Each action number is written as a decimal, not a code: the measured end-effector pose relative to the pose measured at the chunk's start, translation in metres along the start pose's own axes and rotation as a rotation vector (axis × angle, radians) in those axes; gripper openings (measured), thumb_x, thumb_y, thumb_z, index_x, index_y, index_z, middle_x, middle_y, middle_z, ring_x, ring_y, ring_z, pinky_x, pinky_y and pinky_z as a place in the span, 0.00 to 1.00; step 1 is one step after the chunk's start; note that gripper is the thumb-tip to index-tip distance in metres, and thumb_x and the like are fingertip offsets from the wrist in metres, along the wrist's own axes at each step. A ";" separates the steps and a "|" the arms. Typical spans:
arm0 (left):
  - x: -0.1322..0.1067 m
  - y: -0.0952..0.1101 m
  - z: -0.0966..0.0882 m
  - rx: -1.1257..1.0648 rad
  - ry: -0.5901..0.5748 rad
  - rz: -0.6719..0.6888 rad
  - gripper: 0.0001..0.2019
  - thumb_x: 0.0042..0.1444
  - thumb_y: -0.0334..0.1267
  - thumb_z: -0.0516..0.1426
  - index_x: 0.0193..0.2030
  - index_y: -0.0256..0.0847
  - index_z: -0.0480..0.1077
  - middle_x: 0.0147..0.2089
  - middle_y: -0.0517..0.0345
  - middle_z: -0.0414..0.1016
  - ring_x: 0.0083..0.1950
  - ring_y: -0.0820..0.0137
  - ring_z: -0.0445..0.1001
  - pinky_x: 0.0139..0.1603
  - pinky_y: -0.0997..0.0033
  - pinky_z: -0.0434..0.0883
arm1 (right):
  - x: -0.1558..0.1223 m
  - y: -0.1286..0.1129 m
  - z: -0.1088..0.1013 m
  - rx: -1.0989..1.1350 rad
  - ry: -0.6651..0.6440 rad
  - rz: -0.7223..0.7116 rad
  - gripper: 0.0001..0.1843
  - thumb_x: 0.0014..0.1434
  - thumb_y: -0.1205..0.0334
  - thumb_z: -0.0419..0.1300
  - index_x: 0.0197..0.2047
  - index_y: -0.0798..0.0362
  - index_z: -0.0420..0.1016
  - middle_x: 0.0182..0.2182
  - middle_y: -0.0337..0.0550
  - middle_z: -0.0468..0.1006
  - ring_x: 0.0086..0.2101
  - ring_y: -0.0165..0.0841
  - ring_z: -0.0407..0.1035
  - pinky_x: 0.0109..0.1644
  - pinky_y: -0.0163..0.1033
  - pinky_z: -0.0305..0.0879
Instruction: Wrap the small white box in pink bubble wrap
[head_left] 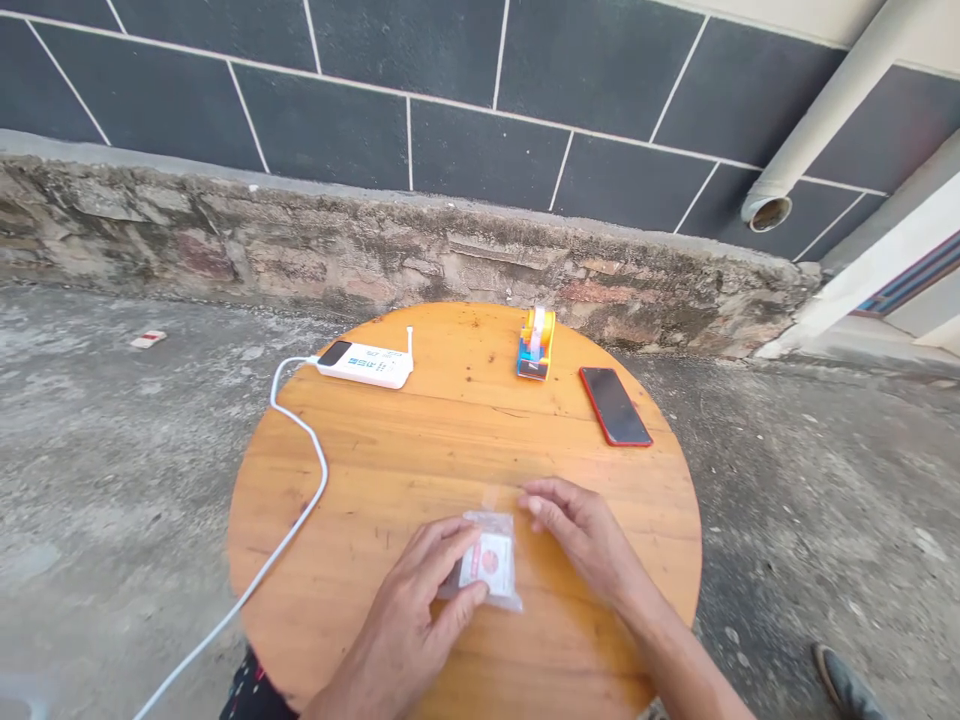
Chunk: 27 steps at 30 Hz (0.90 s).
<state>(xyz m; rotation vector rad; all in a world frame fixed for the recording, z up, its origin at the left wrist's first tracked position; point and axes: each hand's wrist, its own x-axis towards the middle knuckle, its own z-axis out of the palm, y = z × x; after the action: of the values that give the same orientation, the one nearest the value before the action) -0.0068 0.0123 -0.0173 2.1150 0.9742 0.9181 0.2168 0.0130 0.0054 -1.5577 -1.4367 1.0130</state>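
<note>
A small clear plastic packet (499,560) lies flat on the round wooden table, with a white printed label bearing a red round mark inside it. My left hand (420,590) grips its left side, fingertips at the upper edge and thumb at the lower. The packet's left part is dark and partly covered by that hand. A faint clear strip (490,496) shows just beyond its top edge. To the right of the packet, my right hand (585,530) hovers with thumb and forefinger drawn together. Whatever may be between those fingertips is too small to make out.
A yellow and blue tape dispenser (535,345) stands at the table's (360,450) far side. Right of it lies a red-edged phone (615,407). At the far left rests a white device (366,364), its white cable (304,515) running off the near left edge. A stone-based wall (375,250) is behind.
</note>
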 end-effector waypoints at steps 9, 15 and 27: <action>-0.001 0.000 0.005 -0.017 0.050 -0.011 0.18 0.57 0.33 0.55 0.55 0.46 0.68 0.53 0.49 0.72 0.54 0.62 0.72 0.51 0.63 0.74 | 0.025 -0.004 0.021 0.108 -0.100 0.157 0.16 0.55 0.56 0.57 0.44 0.55 0.68 0.25 0.35 0.76 0.15 0.25 0.63 0.24 0.34 0.59; -0.001 0.001 0.004 -0.039 0.059 -0.006 0.18 0.57 0.33 0.55 0.54 0.46 0.69 0.52 0.49 0.72 0.53 0.61 0.72 0.50 0.63 0.74 | 0.029 -0.012 0.021 0.299 -0.215 0.191 0.29 0.50 0.52 0.66 0.51 0.54 0.63 0.25 0.32 0.73 0.15 0.21 0.59 0.23 0.31 0.55; 0.000 0.002 0.004 -0.033 0.067 -0.027 0.17 0.57 0.34 0.55 0.54 0.46 0.70 0.53 0.49 0.72 0.54 0.61 0.72 0.51 0.63 0.74 | 0.043 -0.005 0.022 0.163 -0.221 0.144 0.15 0.46 0.56 0.66 0.35 0.54 0.70 0.26 0.35 0.72 0.20 0.24 0.61 0.21 0.31 0.58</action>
<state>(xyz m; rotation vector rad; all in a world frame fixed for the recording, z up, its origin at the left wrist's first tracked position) -0.0028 0.0097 -0.0181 2.0501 1.0116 0.9900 0.1964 0.0563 -0.0002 -1.4828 -1.3637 1.3893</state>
